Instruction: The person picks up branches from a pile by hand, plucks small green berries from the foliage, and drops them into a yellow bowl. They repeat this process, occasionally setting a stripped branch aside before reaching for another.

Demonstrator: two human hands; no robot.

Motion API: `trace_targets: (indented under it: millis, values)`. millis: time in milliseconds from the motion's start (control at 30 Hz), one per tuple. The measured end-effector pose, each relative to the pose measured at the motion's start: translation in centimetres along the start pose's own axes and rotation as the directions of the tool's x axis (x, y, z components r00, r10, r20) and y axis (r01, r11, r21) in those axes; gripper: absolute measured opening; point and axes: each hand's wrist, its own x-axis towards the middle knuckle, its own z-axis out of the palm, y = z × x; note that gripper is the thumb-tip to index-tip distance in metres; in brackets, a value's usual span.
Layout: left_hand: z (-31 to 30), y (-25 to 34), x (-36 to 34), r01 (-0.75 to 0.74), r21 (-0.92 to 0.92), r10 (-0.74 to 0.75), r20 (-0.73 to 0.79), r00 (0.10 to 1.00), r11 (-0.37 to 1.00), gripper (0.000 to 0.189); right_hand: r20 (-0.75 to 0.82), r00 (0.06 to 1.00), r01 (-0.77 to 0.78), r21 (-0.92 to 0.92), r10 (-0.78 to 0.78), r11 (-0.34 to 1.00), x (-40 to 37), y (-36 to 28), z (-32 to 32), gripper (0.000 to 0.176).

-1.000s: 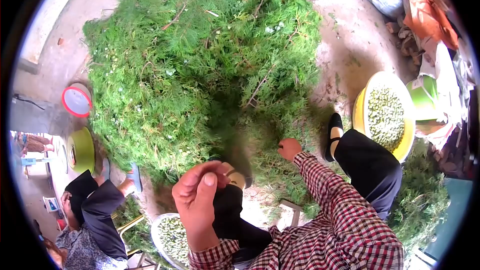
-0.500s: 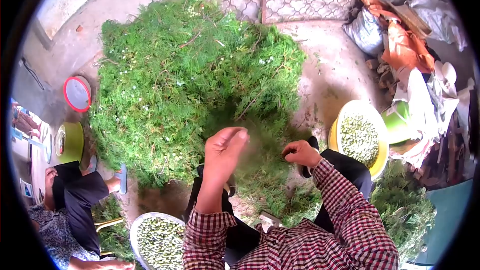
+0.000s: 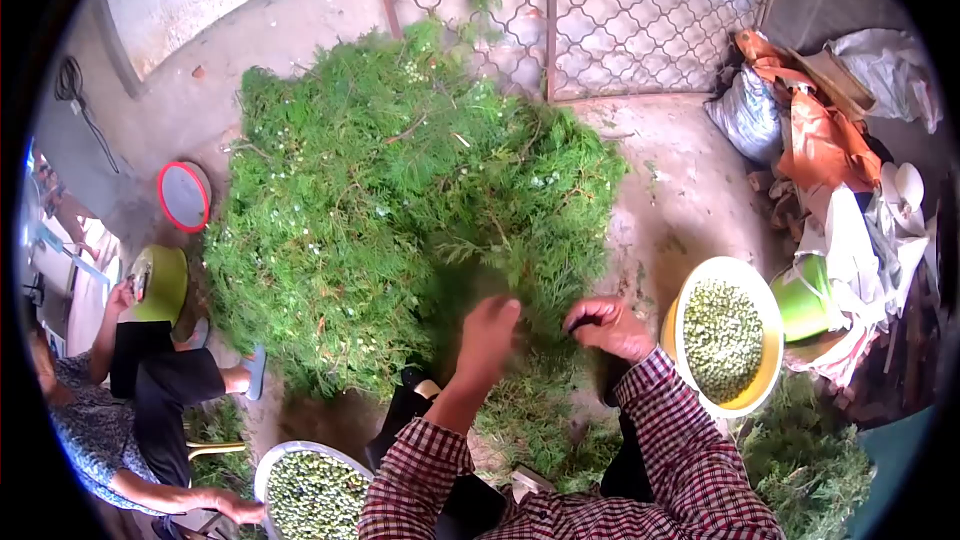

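A large pile of green evergreen branches point(image 3: 330, 210) with small pale berries lies on the floor in front of me. My left hand point(image 3: 485, 345) is at the pile's near edge, fingers pinched on a green sprig point(image 3: 452, 302) that is smeared by motion. Just to its right, my right hand point(image 3: 612, 328) has its fingers curled together; whatever is between them is too small or hidden to name. Right of that hand stands a yellow basin point(image 3: 770, 360) holding many small green berries point(image 3: 722, 335).
A pale basin point(image 3: 263, 475) of berries is at lower left, with a seated co-worker's hand point(image 3: 238, 507) at its rim. A red-rimmed bucket point(image 3: 185, 197) and green tub point(image 3: 165, 285) stand left. A metal gate point(image 3: 640, 30) is behind; sacks point(image 3: 745, 115) and a green bucket point(image 3: 805, 300) are right.
My left hand has come down and to the right, closer to my right hand. My right hand has shifted slightly right. The co-worker's hand has reached the pale basin. The view has tilted up.
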Motion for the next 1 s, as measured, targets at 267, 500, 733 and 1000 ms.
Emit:
trace_targets:
  millis: [267,500,733,1000]
  values:
    - [2.8,2.0,0.5,-0.018,-0.083,0.012,-0.071,0.997,0.996,0.026,0.121,0.988,0.129,-0.295,-0.097,0.947,0.3,1.3,-1.8,0.012]
    - [4.9,1.1,0.3,-0.065,0.001,0.065,0.029,0.997,0.998,0.016,-0.423,0.905,-0.114,-0.358,-0.052,0.927,-1.1,-0.3,-4.5,0.025]
    - [6.4,-0.1,0.2,-0.088,0.118,0.069,0.160,0.985,0.989,0.015,-0.413,0.908,0.005,0.183,0.072,0.983,-0.8,-0.3,-6.0,0.023]
    - [7.0,0.1,-0.5,-0.067,0.232,0.022,0.190,0.981,0.970,0.015,-0.333,0.942,0.038,0.230,0.042,0.972,-0.1,-0.1,-4.9,0.023]
